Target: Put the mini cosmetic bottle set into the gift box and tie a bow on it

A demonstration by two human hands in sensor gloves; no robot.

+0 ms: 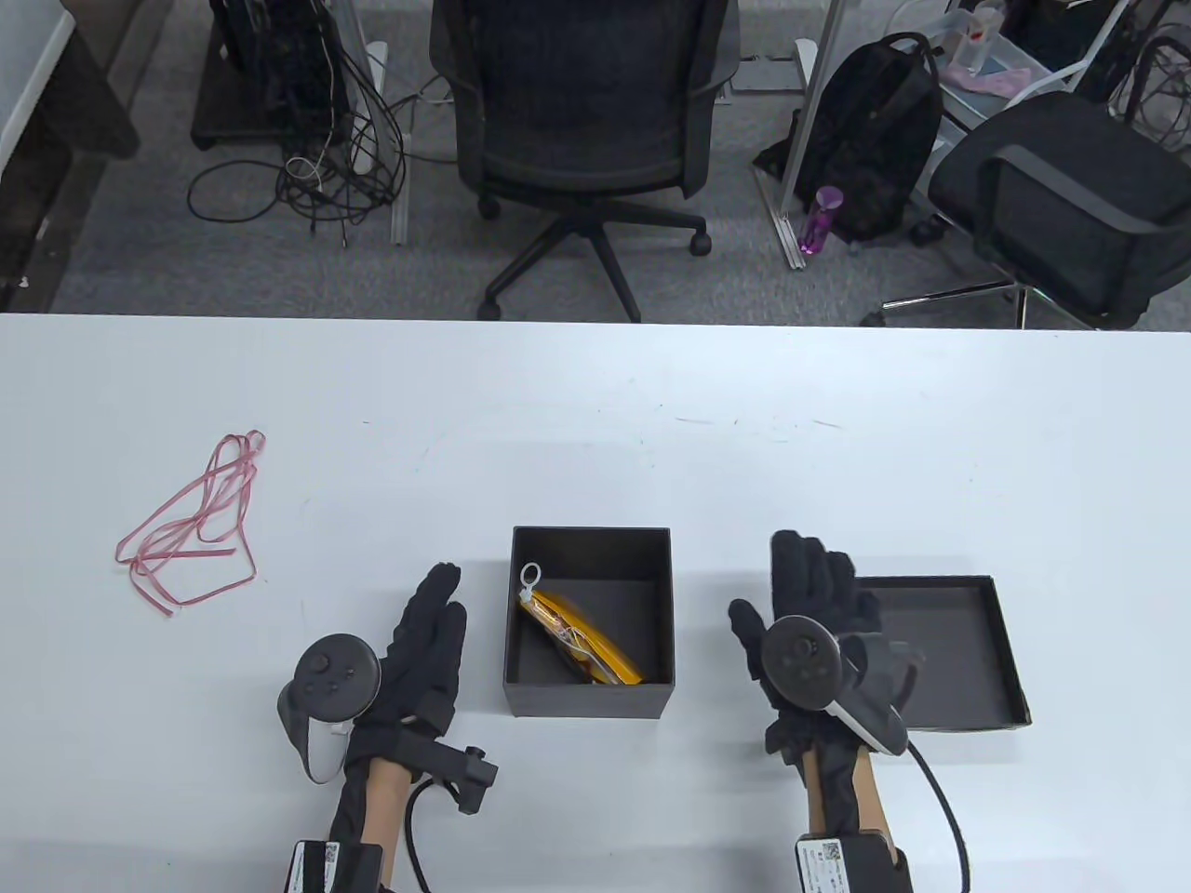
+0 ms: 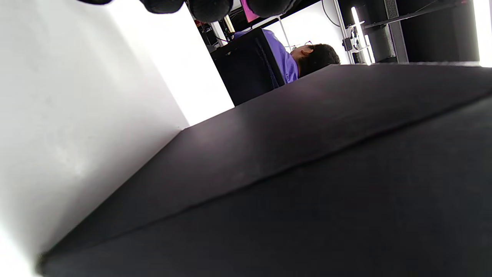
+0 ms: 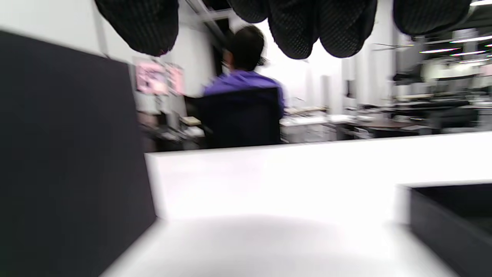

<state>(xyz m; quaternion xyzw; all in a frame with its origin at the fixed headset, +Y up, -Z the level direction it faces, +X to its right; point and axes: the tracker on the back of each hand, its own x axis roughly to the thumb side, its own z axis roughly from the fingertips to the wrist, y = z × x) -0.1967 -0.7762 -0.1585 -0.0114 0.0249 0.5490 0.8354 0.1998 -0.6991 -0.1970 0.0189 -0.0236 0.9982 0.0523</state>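
Two gloved hands rest flat on a white table (image 1: 595, 419), one on each side of an open black gift box.

The box (image 1: 588, 700) sits at lower centre of the table view, and the bottle set (image 1: 582, 639), in a yellow and clear pouch, lies slanted on its floor. The box lid (image 1: 968, 651) lies upturned at lower right, its left part under the right hand (image 1: 809, 614), whose fingers are spread, straight and grasping nothing. The left hand (image 1: 423, 642) lies just left of the box, fingers straight and together, released, not touching it as far as the view shows. A pink ribbon (image 1: 191, 526) lies in loose loops at middle left, well apart from both hands. In the right wrist view a seated person (image 3: 246, 77) shows, blurred, beyond the table.
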